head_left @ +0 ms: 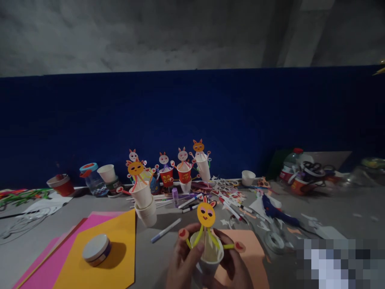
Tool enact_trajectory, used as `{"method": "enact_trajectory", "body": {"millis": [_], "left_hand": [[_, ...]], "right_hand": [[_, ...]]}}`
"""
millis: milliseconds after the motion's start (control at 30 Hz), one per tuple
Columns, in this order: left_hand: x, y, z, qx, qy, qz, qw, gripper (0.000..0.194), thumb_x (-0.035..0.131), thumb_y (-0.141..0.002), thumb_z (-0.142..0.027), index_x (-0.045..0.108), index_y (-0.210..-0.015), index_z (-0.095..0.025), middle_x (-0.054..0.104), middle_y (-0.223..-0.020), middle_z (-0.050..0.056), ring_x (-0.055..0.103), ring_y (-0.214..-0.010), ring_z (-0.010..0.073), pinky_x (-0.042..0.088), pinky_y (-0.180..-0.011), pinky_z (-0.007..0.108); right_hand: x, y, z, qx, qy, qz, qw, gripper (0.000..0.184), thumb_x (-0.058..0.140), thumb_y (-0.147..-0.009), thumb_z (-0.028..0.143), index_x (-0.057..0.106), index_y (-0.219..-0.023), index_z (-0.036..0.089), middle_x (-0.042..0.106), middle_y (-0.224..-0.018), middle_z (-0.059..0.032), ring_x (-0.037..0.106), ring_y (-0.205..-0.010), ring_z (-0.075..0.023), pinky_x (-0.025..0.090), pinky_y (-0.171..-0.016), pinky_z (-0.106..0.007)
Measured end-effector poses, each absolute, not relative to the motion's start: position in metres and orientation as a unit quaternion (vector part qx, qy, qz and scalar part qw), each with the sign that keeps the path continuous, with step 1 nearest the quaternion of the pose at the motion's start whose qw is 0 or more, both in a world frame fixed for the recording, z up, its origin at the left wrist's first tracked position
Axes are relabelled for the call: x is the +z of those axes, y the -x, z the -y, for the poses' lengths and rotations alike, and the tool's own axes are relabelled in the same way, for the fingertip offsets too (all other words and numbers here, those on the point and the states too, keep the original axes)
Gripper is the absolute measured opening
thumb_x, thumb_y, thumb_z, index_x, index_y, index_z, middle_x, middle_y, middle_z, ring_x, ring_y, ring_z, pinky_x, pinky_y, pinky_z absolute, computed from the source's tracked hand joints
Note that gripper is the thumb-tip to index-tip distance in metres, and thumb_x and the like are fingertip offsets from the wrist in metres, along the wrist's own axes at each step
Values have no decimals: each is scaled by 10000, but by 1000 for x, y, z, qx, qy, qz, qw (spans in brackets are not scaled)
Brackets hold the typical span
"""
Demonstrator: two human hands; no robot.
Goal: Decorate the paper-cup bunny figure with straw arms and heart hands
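A: So what's in the fingers?

B: Both hands are on a white paper cup. Left hand has its thumb at the rim, right hand curls around the other side, fingers spread roughly cup-wide. It's dim and the bottom's cut off, so I can't tell how firm the grip is.

A: And the yellow-faced figure?

B: Upright in the cup, arms poking past the rim. I'd call this steadying or adjusting; next move calls for a gentle touch, those arms look bendy.

A: Surroundings?

B: Cluttered grey tabletop: jar on orange paper, glue gun off right. Blue panel behind, bare grey wall above.
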State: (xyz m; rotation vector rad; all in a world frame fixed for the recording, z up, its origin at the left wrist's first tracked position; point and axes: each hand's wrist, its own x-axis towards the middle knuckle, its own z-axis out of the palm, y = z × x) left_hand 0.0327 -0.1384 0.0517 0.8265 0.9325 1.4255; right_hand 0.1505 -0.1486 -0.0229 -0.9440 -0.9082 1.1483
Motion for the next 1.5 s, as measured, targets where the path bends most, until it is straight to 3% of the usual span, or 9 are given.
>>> {"method": "enact_trajectory", "body": {"millis": [167, 233, 333, 467, 667, 800, 1033, 1300, 1500], "left_hand": [[47, -29, 139, 623, -359, -432, 544, 463, 850, -652, -508, 785, -1001, -212, 798, -921, 83, 720, -886, 298, 541, -786, 344], [48, -28, 140, 618, -387, -434, 529, 438, 835, -674, -505, 786, -994, -209, 794, -941, 82, 708, -894, 291, 536, -767, 325], [51, -28, 139, 584, -462, -404, 532, 364, 792, -750, -464, 779, -1018, -218, 787, -1008, 82, 689, -928, 270, 522, -822, 318], [51, -31, 135, 546, -511, -369, 551, 258, 767, -799, -420, 787, -971, -229, 795, -936, 75, 694, -852, 239, 520, -792, 306], [45, -36, 136, 582, -464, -358, 563, 289, 835, -720, -417, 799, -913, -206, 797, -875, 89, 707, -834, 251, 521, -774, 320], [41, -35, 134, 563, -479, -358, 570, 287, 817, -742, -410, 793, -956, -220, 803, -948, 99, 716, -903, 274, 521, -814, 341], [32, -38, 127, 567, -467, -365, 573, 280, 816, -748, -417, 799, -930, -206, 796, -858, 73, 683, -763, 220, 509, -722, 304], [32, -29, 124, 539, -497, -363, 575, 317, 820, -737, -464, 790, -909, -199, 787, -848, 61, 658, -777, 205, 488, -732, 276], [35, -32, 126, 543, -419, -354, 635, 293, 888, -656, -408, 790, -822, -188, 754, -754, 32, 646, -718, 180, 475, -678, 257]], "right_hand": [[-13, -197, 125, 557, 393, 411, 605, 630, 640, -722, 767, 724, -1113, 281, 775, -1093, -149, 743, -957, -358, 591, -843, -499], [8, -219, 115, 508, 396, 467, 606, 608, 667, -664, 784, 751, -922, 240, 771, -950, -148, 737, -777, -333, 608, -696, -472], [54, -236, 112, 470, 389, 511, 606, 370, 739, -751, 584, 740, -867, 233, 721, -921, -90, 682, -863, -278, 564, -800, -388], [102, -225, 121, 412, 413, 669, 460, 169, 776, -768, 352, 686, -846, 232, 682, -809, -9, 637, -759, -208, 530, -706, -304], [94, -208, 119, 431, 408, 674, 441, 50, 674, -818, 255, 649, -850, 226, 666, -796, 16, 629, -736, -180, 510, -642, -264], [83, -205, 111, 468, 421, 624, 462, 137, 691, -829, 319, 655, -908, 213, 689, -803, 2, 641, -695, -176, 513, -582, -256], [78, -197, 103, 538, 386, 563, 494, 292, 792, -779, 391, 655, -973, 220, 718, -735, 19, 665, -640, -163, 535, -536, -238], [71, -197, 87, 640, 359, 497, 464, 521, 919, -596, 492, 646, -911, 180, 720, -658, 13, 652, -551, -132, 521, -445, -200], [80, -201, 91, 578, 337, 560, 488, 385, 864, -731, 435, 653, -949, 199, 672, -747, 27, 607, -636, -106, 531, -543, -203]]}}
